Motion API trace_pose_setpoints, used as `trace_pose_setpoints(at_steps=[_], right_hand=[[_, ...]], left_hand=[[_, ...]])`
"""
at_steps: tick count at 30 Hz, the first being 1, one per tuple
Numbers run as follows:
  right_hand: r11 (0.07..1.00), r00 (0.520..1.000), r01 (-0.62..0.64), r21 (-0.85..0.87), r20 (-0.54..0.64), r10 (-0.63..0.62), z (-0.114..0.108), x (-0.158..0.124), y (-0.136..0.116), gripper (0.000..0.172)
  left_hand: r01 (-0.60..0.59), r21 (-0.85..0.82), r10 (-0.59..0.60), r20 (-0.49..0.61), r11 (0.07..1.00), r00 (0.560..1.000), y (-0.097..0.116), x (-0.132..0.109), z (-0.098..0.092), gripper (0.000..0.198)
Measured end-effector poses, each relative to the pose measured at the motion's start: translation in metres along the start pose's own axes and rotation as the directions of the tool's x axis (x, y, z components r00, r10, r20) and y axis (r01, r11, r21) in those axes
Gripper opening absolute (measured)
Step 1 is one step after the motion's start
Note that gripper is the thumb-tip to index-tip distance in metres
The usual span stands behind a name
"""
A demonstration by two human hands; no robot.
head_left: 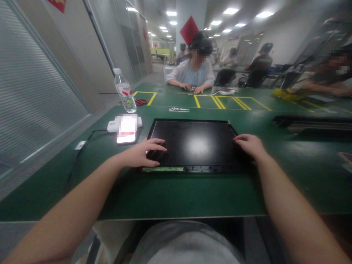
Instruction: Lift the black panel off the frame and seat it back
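A black flat display panel [189, 143] lies flat on the green table, with a bright reflection in its middle. Along its near edge a green circuit strip [162, 169] shows at the left. My left hand [150, 152] rests over the panel's left edge with fingers spread. At the right edge, my right hand [250, 145] has its fingers drawn together on the frame; its thumb is mostly hidden.
Left of the panel are a lit phone [127, 128], a white power strip [112, 126] with a black cable, and a water bottle [125, 91]. Red-handled scissors [141, 102] lie behind. A dark long part [302, 123] is at right. A person [192, 71] sits opposite.
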State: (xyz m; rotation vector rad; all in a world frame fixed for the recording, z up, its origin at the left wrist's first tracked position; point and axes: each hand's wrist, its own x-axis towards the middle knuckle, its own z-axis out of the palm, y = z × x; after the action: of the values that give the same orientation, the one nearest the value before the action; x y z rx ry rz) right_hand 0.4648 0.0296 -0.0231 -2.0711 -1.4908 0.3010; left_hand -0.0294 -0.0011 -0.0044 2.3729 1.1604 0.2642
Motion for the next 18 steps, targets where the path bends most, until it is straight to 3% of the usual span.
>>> trace_pose_setpoints(at_steps=[3, 8, 12, 18], right_hand=[[0.999, 1.000, -0.018, 0.035, -0.004, 0.018, 0.000, 0.001, 0.003, 0.015], [0.992, 0.996, -0.079, 0.103, -0.043, 0.083, -0.004, 0.002, 0.007, 0.022], [0.990, 0.986, -0.117, 0.081, -0.113, 0.125, -0.007, 0.004, 0.009, 0.024], [0.988, 0.988, -0.151, 0.027, 0.008, 0.151, -0.002, 0.009, 0.011, 0.023]], left_hand=[[0.052, -0.007, -0.053, -0.116, 0.999, 0.992, -0.004, 0.002, 0.000, 0.066], [0.194, 0.048, -0.173, -0.287, 0.980, 0.942, -0.018, 0.005, -0.002, 0.072], [0.279, 0.075, -0.244, -0.308, 0.957, 0.920, -0.021, 0.006, -0.002, 0.067], [0.296, 0.053, -0.274, -0.253, 0.954, 0.928, -0.018, 0.007, 0.001, 0.063]])
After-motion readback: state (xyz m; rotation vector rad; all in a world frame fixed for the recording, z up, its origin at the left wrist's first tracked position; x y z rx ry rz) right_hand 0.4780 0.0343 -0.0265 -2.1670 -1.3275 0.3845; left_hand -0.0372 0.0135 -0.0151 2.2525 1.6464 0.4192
